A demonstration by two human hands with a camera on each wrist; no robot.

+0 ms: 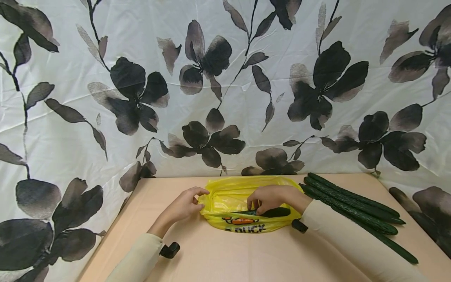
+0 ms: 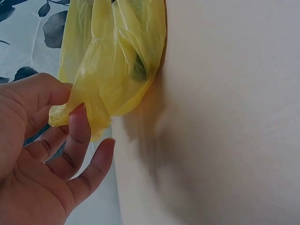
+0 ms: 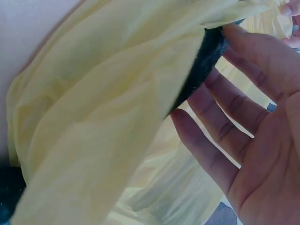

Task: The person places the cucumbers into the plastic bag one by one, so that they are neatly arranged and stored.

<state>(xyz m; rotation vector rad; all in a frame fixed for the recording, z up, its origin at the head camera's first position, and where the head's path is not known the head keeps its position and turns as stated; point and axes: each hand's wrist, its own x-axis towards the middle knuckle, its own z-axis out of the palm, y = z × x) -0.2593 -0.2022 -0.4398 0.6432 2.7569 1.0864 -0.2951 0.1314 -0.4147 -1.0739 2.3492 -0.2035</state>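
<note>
A yellow plastic bag [image 1: 214, 220] with printed lettering lies on its side on the table, its mouth held wide. At its left end my left hand [image 1: 184, 203] pinches the edge between thumb and finger, while the other fingers spread loosely in the left wrist view. My right hand [image 1: 269, 197] reaches into the mouth and grips a dark green cucumber [image 3: 202, 65] with thumb and fingertips. The bag's front wall hides the lower side of this cucumber. Several long cucumbers [image 1: 352, 211] lie side by side on the table, just right of the bag and partly behind my right forearm.
The table [image 1: 225, 258] has a pale peach top, and its far edge meets a white floral-patterned cloth [image 1: 246, 78] behind the bag. A black wrist camera [image 1: 170, 250] sits at my left cuff, and another black device [image 1: 299, 226] is at my right wrist.
</note>
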